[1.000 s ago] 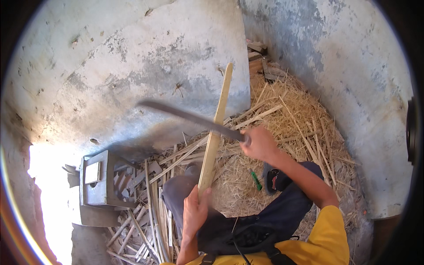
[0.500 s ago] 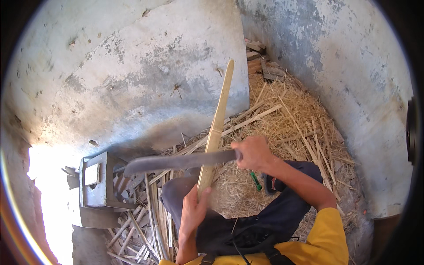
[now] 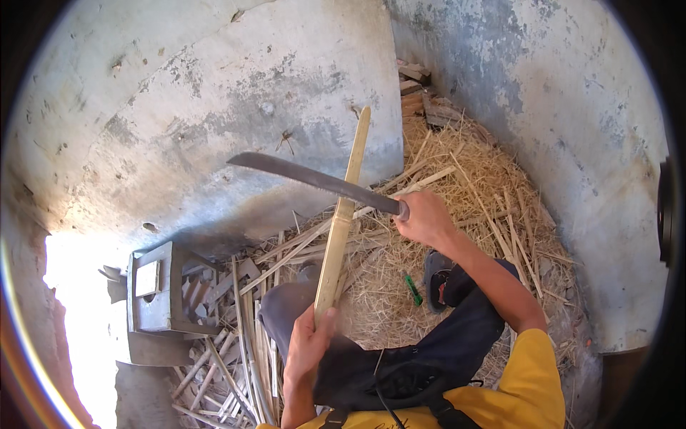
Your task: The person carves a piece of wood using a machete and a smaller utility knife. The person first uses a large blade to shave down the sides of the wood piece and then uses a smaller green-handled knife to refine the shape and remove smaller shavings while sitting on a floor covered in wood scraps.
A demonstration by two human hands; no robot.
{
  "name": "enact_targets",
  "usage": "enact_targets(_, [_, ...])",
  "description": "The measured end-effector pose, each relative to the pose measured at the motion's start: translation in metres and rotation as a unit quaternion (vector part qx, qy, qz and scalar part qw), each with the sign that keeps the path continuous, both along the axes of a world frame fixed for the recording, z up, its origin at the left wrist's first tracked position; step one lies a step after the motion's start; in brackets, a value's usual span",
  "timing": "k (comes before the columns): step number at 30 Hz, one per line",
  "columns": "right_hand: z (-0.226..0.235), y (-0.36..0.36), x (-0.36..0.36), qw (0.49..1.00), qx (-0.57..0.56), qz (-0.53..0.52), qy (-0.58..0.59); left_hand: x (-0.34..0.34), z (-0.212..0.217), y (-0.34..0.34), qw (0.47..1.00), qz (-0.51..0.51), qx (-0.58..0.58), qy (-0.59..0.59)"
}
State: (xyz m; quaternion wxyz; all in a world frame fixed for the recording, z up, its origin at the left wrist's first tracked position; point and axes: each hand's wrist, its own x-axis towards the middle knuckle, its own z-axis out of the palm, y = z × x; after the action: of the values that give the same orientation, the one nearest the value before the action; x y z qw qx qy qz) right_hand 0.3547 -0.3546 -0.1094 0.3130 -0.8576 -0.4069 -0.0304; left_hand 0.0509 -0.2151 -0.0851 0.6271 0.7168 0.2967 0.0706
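My left hand [image 3: 309, 344] is closed round the lower end of a split bamboo strip [image 3: 334, 247]. The strip stands tilted, its tapered far end up and slightly to the right. In my right hand [image 3: 426, 218] is the handle of a machete [image 3: 314, 176] with a long, dark, curved blade. The blade points up and left and crosses the strip a little above its joint; whether it touches the strip I cannot tell. My fingers on the handle are wrapped tight.
Straw-like shavings [image 3: 457, 236] and loose strips cover the floor. Split bamboo pieces [image 3: 250, 357] lie at the lower left beside a grey wooden box [image 3: 158, 293]. A green object [image 3: 412, 289] lies near my foot [image 3: 437, 279]. Worn plaster walls [image 3: 214, 107] enclose the corner.
The machete has moved up along the strip, from below the joint to above it, and its tip has risen. The strip has shifted slightly left and down.
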Motion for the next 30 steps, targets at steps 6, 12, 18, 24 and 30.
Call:
enact_targets(6, [0.009, 0.005, -0.045, 0.989, -0.122, 0.073, -0.026, 0.003, 0.001, 0.003, 1.0, -0.005, -0.002, 0.029])
enact_targets(12, [0.007, -0.001, -0.035, 0.998, -0.037, 0.03, 0.04, 0.001, 0.001, 0.004, 1.0, -0.007, -0.014, 0.027])
enact_targets(18, [0.009, 0.0, -0.026, 0.993, -0.102, 0.03, 0.057, 0.001, 0.001, 0.004, 0.999, 0.0, 0.01, 0.033])
enact_targets(24, [0.017, 0.003, -0.046, 0.981, -0.178, 0.074, 0.015, 0.002, 0.002, 0.0, 0.999, 0.005, -0.016, 0.044])
enact_targets(30, [0.019, 0.004, 0.031, 0.979, -0.068, -0.076, 0.177, -0.023, -0.003, 0.003, 0.998, 0.022, -0.011, 0.055])
